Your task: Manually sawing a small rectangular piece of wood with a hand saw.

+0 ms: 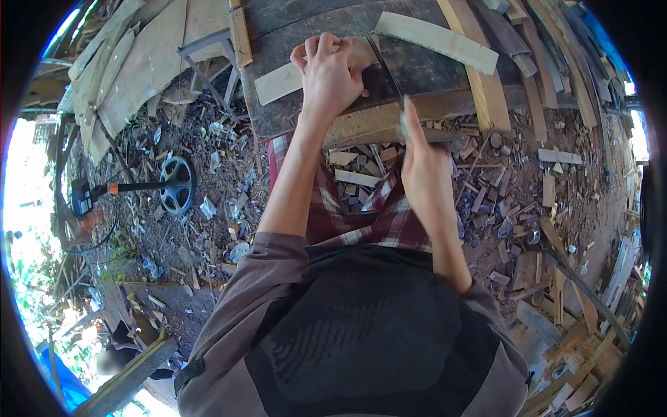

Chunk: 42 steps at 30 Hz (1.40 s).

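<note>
My left hand [328,78] presses on a pale board [276,86] lying on the dark, worn workbench [264,35], its fingers bent over the wood. In my right hand [422,163] is the handle of a handsaw [381,54], index finger pointing along it; the grip is slightly blurred. The thin blade runs up across the bench beside the right end of the board under my left hand; whether it touches the wood I cannot tell. A second pale board [436,42] lies to the right of the blade, over a yellowish plank [484,101].
Wood sheets [118,66] lean at the back left beside a metal stand [222,76]. A metal detector [174,184] lies on the littered ground to my left. Scrap offcuts [358,177] lie below the bench; long planks [563,62] line the right.
</note>
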Motion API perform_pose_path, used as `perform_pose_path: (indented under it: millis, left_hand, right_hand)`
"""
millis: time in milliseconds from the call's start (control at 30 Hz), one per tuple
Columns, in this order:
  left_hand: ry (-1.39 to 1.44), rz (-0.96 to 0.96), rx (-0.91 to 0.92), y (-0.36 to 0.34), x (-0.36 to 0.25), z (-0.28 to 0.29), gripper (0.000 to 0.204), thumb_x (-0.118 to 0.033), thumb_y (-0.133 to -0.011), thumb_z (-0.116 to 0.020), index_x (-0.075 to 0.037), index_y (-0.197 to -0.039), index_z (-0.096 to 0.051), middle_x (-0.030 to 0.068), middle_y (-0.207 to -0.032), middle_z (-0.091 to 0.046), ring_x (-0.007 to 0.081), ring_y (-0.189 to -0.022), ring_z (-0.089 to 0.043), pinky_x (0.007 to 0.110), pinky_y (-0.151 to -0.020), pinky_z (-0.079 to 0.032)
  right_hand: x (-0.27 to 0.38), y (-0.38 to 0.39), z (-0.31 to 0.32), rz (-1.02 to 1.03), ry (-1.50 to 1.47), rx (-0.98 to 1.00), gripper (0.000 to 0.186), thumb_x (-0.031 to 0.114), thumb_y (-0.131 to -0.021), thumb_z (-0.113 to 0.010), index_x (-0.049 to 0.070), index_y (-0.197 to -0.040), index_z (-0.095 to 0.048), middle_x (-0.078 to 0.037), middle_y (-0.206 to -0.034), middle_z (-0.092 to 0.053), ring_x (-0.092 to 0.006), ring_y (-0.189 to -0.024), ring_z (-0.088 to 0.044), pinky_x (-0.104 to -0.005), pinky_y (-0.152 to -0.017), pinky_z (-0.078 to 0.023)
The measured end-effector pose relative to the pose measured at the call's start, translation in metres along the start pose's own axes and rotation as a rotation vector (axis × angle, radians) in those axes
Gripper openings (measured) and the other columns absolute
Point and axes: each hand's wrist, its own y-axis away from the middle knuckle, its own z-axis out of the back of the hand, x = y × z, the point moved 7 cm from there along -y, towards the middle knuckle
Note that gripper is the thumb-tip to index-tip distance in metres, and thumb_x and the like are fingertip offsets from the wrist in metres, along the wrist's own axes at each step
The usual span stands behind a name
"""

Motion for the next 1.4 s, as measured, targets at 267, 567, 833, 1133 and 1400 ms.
perform_pose_path:
  millis: [267, 567, 833, 1133, 1400]
  left_hand:
    - [-0.059, 0.008, -0.084, -0.005, 0.008, 0.002, 0.039, -0.025, -0.074, -0.075, -0.004, -0.107, -0.07, 0.0083, -0.105, -0.057, 0.0293, -0.109, -0.05, 0.05, -0.098, -0.027]
    - [-0.054, 0.058, 0.009, -0.001, 0.011, -0.002, 0.042, -0.029, -0.08, -0.073, -0.013, -0.118, -0.068, 0.0063, -0.112, -0.058, 0.028, -0.115, -0.047, 0.05, -0.101, -0.026]
    - [-0.05, 0.031, -0.007, -0.006, 0.008, -0.004, 0.042, -0.023, -0.081, -0.071, -0.011, -0.12, -0.067, 0.0079, -0.113, -0.057, 0.0284, -0.115, -0.047, 0.047, -0.102, -0.027]
    - [-0.002, -0.02, 0.001, -0.004, 0.0, 0.0, 0.041, -0.02, -0.081, -0.07, -0.01, -0.121, -0.068, 0.0082, -0.112, -0.057, 0.0303, -0.115, -0.047, 0.045, -0.102, -0.033]
    - [-0.05, 0.039, 0.066, -0.003, 0.004, -0.008, 0.05, -0.022, -0.082, -0.069, -0.01, -0.129, -0.058, 0.0124, -0.122, -0.053, 0.0336, -0.12, -0.044, 0.048, -0.104, -0.031]
  right_hand:
    - [0.008, -0.034, -0.012, -0.029, 0.09, 0.024, 0.07, 0.004, -0.091, -0.047, 0.026, -0.154, -0.024, -0.025, -0.069, -0.063, -0.042, -0.07, -0.066, -0.0531, -0.065, -0.05]
    - [-0.006, 0.032, 0.008, -0.057, 0.129, 0.105, 0.076, 0.004, -0.09, -0.053, 0.024, -0.155, -0.019, -0.019, -0.064, -0.061, -0.0376, -0.061, -0.064, -0.0516, -0.06, -0.048]
    - [0.013, 0.019, 0.024, -0.118, 0.102, 0.114, 0.072, 0.001, -0.087, -0.052, 0.018, -0.152, -0.027, -0.021, -0.075, -0.066, -0.0393, -0.068, -0.065, -0.0509, -0.063, -0.049]
    - [-0.009, 0.033, 0.03, 0.021, -0.027, -0.089, 0.05, 0.009, -0.095, -0.053, 0.014, -0.144, -0.043, -0.022, -0.07, -0.062, -0.0398, -0.063, -0.062, -0.0482, -0.057, -0.045]
    - [-0.005, 0.039, 0.03, 0.03, 0.022, -0.142, 0.045, 0.013, -0.096, -0.053, 0.01, -0.14, -0.044, -0.019, -0.067, -0.064, -0.0362, -0.061, -0.064, -0.0475, -0.055, -0.049]
